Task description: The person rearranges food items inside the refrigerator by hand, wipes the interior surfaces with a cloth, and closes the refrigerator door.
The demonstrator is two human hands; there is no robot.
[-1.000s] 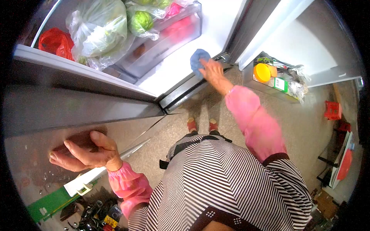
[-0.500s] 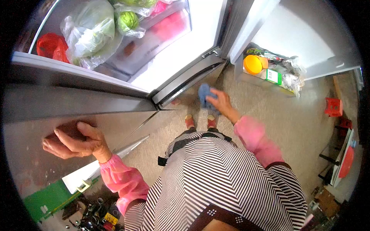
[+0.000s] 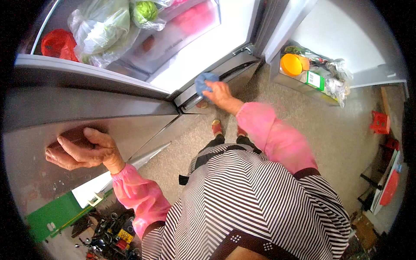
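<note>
My right hand [image 3: 220,95] is closed on a crumpled blue cloth [image 3: 203,83]. The cloth is at the grey lower front ledge of the open refrigerator [image 3: 229,71], near its dark handle groove. On the left, my left hand [image 3: 89,151] is against or just off the brownish outer panel [image 3: 34,151], fingers curved and apart, with nothing in it. Inside the refrigerator, above both hands, are a clear bag of pale green vegetables [image 3: 102,32], a red plastic bag [image 3: 59,44] and a bagged round green vegetable [image 3: 146,11].
The open door's shelf bin [image 3: 305,86] on the right holds an orange-lidded container [image 3: 290,64], a green-and-white box [image 3: 315,80] and plastic bags. A red stool [image 3: 380,122] stands on the floor far right. A motorbike [image 3: 115,236] shows at lower left.
My right hand has moved left and up with the blue cloth, from over the floor to the refrigerator's lower ledge. My left hand keeps its place. The view has shifted slightly.
</note>
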